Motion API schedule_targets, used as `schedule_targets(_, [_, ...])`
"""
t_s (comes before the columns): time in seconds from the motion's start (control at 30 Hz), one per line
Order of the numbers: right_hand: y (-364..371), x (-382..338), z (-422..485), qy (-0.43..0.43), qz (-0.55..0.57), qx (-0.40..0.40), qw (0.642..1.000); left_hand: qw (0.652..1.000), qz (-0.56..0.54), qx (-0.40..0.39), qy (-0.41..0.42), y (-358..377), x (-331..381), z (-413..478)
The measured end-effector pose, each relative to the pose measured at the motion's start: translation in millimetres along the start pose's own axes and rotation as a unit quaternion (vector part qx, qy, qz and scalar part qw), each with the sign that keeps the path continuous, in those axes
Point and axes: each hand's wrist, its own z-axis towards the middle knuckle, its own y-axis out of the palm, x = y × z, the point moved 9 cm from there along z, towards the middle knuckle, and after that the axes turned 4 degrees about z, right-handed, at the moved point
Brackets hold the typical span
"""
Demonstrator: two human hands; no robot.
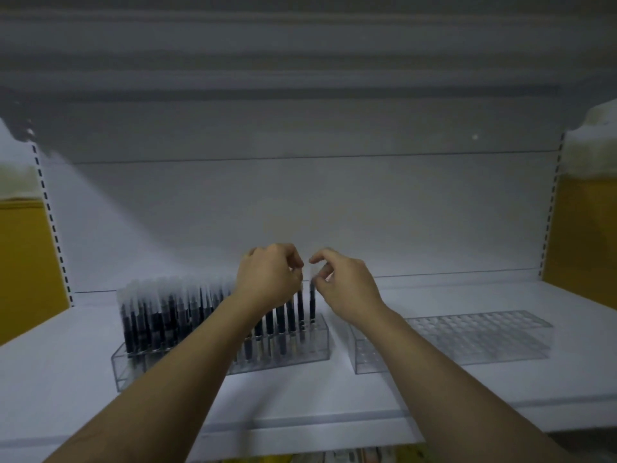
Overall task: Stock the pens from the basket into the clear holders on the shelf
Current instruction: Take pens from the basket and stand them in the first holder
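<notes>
Two bare arms reach forward over the front of the white shelf point(300, 412). Two clear holders stand on it. The left holder point(133, 365) is packed with dark pens point(150, 315), all standing up so each sits in its own hole. The right holder point(467, 342), just beside it, has none yet. Both hands meet above the left holder's right end, wrists bent down. The right hand point(347, 289) pinches the cap of one pen point(313, 305), likely to push it straight down into its hole. The left hand point(270, 275) curls at the next pen's top; I cannot tell if it grips. The basket is out of sight.
</notes>
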Motion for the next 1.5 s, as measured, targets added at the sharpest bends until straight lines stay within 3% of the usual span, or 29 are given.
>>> schedule_targets(0.2, [1.0,-9.3,-11.9,0.008,-0.025,-0.039,0.999,0.999,-0.030,-0.022,0.006,-5.8,3.7,-13.3])
schedule_targets(0.3, [-5.2,-11.3,-26.0,0.011,-0.042,-0.051,0.998,0.999,-0.034,0.014,0.029,-21.3,8.5,-30.1])
schedule_targets(0.6, [-50.0,-11.0,-129.9,0.004,-0.060,0.015,0.998,0.983,-0.040,0.092,0.155,-12.6,46.7,-122.3])
schedule_targets(0.77, [-55.4,14.1,-207.0,0.034,0.028,0.033,0.998,0.973,-0.084,0.082,0.200,37.5,64.9,-185.2])
schedule_targets(0.83, [-45.1,36.3,-242.1,0.062,0.068,0.034,0.995,0.971,-0.102,0.041,0.213,72.8,70.9,-212.2])
schedule_targets(0.93, [-17.4,85.9,-294.5,0.141,0.034,0.014,0.989,0.972,-0.105,-0.056,0.203,144.3,68.0,-253.8])
schedule_targets(1.03, [22.4,136.3,-347.0,0.243,-0.009,-0.087,0.966,0.967,-0.115,-0.169,0.150,212.8,56.0,-291.7])
schedule_targets(1.13, [52.1,169.0,-389.6,0.293,-0.031,-0.157,0.943,0.953,-0.100,-0.266,0.102,271.3,42.6,-326.6])
schedule_targets(1.3, [89.5,213.5,-454.7,0.368,-0.058,-0.246,0.895,0.909,-0.085,-0.407,0.013,352.1,13.2,-388.2])
schedule_targets(1.5, [146.4,247.9,-517.6,0.402,-0.001,-0.387,0.830,0.857,-0.087,-0.506,-0.039,422.4,-12.0,-447.1])
